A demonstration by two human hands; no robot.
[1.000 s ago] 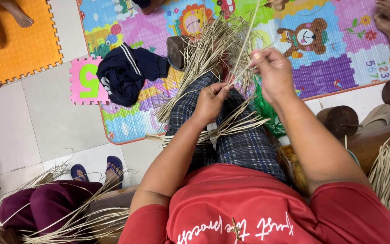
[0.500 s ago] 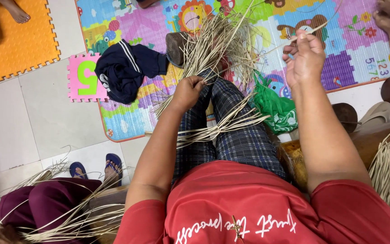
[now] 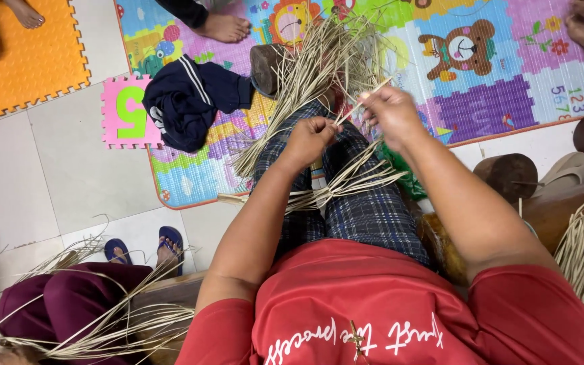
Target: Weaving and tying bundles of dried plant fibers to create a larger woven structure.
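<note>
A: Progress on the weaving?

B: Early, I judge. A fan of pale dried palm-leaf strips (image 3: 319, 74) spreads loose beyond both hands, unworked. Just under the grips, across the lap in blue checked trousers (image 3: 373, 216), a smaller sheaf of the same strips (image 3: 336, 189) is gathered at one crossing point. Only that much looks joined; most strands lie free.

A: Left hand?

B: Left hand (image 3: 309, 138) is closed, fingers curled tight on the strips. A single thin pale strip (image 3: 363, 100) runs out from that grip towards the other.

A: Right?

B: Right hand (image 3: 393, 115) pinches the far end of the thin strip between thumb and fingertips, nearly shut. The strip is stretched between the two grips, above the knees.

A: Surroundings?

B: Colourful foam play mat (image 3: 481, 88) on the floor beyond the grips. Crumpled dark navy garment (image 3: 190, 98) left of them. Another person in maroon trousers (image 3: 69, 304), well below left, amid more strips.
</note>
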